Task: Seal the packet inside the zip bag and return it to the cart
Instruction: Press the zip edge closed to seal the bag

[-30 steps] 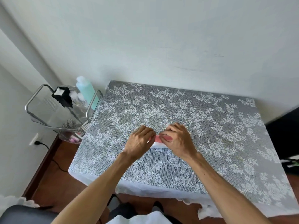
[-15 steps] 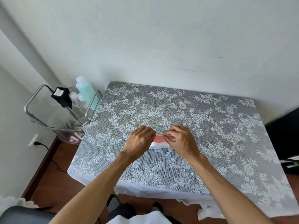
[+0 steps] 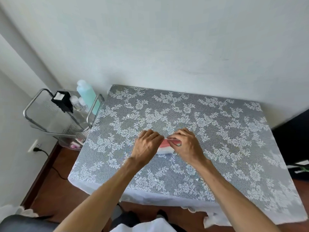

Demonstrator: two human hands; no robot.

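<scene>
At the middle of the tabletop: we have both hands bent over the zip bag point(image 3: 164, 147), which lies flat on the lace cloth.
Left grip: our left hand point(image 3: 147, 145) is curled narrow over the bag's left end, fingertips tucked down on it; we judge it is pinning or pinching that end, though the contact itself is hidden under the knuckles.
Right grip: our right hand point(image 3: 185, 144) is closed narrow on the bag's far right edge, thumb and fingers pressed together where the zip strip seems to run.
Packet: a red and white packet point(image 3: 163, 144) shows between our hands, inside the clear bag as far as we can tell.
Step in hand: we judge we are pressing the zip closed; whether any of it is sealed yet is not visible.
Cart: the metal-framed cart point(image 3: 58, 114) stands at the tabletop's far left corner, well apart from the bag, carrying a green bottle point(image 3: 87, 96) and a black box point(image 3: 62, 101).
Risk: the strip may close only in part if our fingers skip a stretch, or the packet's bulk near the mouth may push it open again.
Risk on return: a thin slippery bag could slide from a light pinch on the way left, or knock the bottle when set down.
</scene>
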